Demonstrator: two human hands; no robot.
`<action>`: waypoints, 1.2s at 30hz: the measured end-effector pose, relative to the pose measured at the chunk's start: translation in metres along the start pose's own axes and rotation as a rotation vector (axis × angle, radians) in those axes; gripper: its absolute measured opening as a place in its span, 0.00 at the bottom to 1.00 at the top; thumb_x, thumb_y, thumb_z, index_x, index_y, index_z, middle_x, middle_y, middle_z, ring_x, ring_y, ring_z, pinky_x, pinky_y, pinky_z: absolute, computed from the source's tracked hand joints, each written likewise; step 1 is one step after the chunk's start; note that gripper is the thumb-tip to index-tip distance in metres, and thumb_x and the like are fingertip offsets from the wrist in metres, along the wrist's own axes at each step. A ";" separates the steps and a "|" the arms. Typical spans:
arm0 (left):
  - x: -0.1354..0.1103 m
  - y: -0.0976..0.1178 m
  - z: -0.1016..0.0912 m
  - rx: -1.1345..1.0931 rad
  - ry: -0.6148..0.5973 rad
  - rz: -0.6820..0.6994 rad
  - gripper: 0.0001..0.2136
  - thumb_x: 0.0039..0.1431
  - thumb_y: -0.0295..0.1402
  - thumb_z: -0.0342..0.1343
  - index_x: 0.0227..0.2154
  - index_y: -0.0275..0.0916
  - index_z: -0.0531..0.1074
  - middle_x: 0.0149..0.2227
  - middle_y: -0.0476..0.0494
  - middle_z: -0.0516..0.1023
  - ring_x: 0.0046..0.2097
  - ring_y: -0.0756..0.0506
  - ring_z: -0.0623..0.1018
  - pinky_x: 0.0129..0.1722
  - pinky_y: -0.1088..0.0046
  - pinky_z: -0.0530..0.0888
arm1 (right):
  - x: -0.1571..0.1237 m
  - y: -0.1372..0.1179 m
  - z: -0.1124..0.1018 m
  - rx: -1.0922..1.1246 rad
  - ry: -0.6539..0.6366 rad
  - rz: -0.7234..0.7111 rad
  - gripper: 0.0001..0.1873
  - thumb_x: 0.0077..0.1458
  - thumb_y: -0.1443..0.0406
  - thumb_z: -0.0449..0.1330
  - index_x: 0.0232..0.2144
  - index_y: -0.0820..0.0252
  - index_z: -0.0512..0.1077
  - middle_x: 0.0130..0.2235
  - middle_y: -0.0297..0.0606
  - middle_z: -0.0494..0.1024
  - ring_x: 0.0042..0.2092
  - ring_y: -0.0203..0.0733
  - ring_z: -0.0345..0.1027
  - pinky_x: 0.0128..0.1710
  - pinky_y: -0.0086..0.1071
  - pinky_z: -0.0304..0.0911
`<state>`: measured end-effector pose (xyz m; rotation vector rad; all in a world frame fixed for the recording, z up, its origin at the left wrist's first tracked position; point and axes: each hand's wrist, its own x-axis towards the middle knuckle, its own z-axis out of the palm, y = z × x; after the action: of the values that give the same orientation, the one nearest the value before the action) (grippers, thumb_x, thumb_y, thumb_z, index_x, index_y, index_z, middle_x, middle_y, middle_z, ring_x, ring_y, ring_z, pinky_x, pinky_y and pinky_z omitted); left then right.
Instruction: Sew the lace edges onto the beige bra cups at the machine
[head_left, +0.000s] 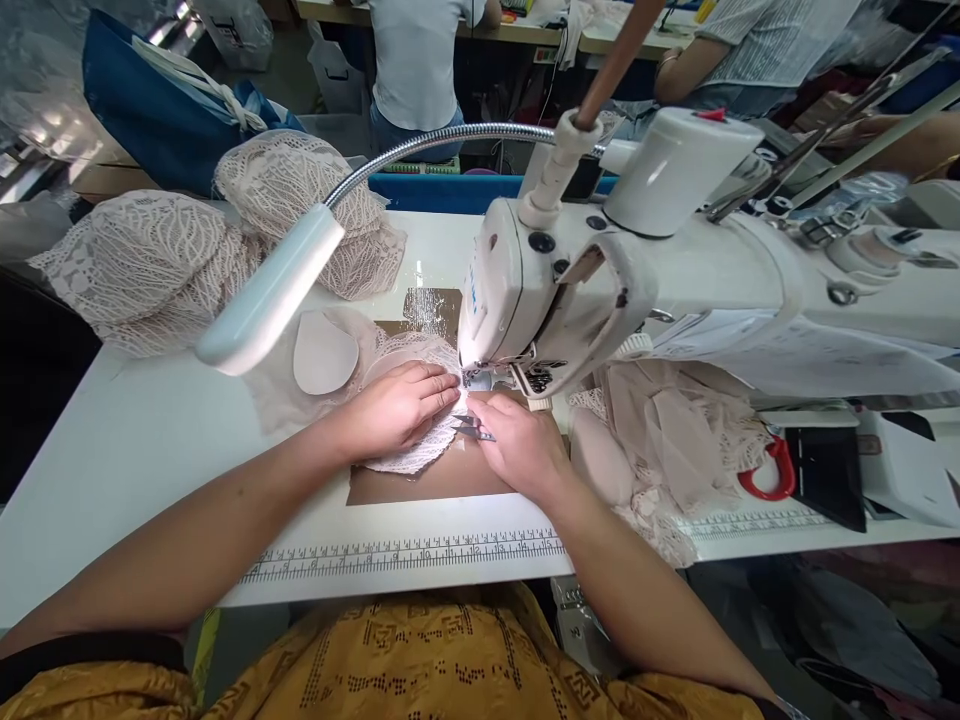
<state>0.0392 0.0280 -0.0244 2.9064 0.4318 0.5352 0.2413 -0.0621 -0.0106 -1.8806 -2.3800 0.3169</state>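
Observation:
A piece of pale pink lace with a moulded bra cup (420,455) lies under the needle of the white sewing machine (559,280). My left hand (401,405) rests flat on this lace, fingers stretched toward the presser foot, which is partly hidden. Just right of the needle, my right hand (521,440) is closed round small thread snips (472,428), their blades pointing left. The right thumb and index finger also reach the lace edge, but I cannot tell whether they pinch it. Left of the lace, a smooth beige cup (325,352) lies on sheer fabric.
A white lamp (274,285) on a bendy metal arm hangs over the table's left part. Lace cups (150,265) are stacked behind it. More lace garments (667,440), red-handled scissors (772,470) and a black pouch (829,475) lie right. A ruler strip (405,553) runs along the front edge. Co-workers sit beyond.

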 end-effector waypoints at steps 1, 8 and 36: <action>0.000 0.000 0.000 -0.010 -0.002 -0.004 0.16 0.65 0.29 0.48 0.52 0.29 0.71 0.53 0.32 0.75 0.55 0.37 0.72 0.53 0.56 0.73 | 0.000 0.000 0.000 0.000 -0.003 0.001 0.23 0.57 0.68 0.53 0.55 0.56 0.70 0.41 0.39 0.78 0.41 0.44 0.71 0.34 0.32 0.60; 0.000 -0.003 -0.001 -0.032 -0.008 -0.042 0.16 0.64 0.28 0.46 0.52 0.32 0.72 0.54 0.35 0.75 0.54 0.38 0.72 0.52 0.56 0.73 | 0.000 0.000 0.001 0.005 -0.007 0.015 0.23 0.56 0.68 0.54 0.54 0.54 0.70 0.41 0.38 0.78 0.40 0.43 0.72 0.32 0.32 0.59; -0.016 0.055 -0.054 -0.338 -0.170 -0.456 0.16 0.60 0.36 0.52 0.49 0.37 0.72 0.43 0.40 0.75 0.42 0.43 0.74 0.41 0.68 0.71 | -0.002 -0.007 0.010 0.633 0.086 -0.094 0.23 0.56 0.62 0.59 0.55 0.57 0.70 0.42 0.39 0.79 0.43 0.43 0.73 0.45 0.37 0.67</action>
<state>0.0188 -0.0237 0.0315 2.3973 0.8540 0.2570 0.2336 -0.0670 -0.0193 -1.4486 -1.9741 0.8409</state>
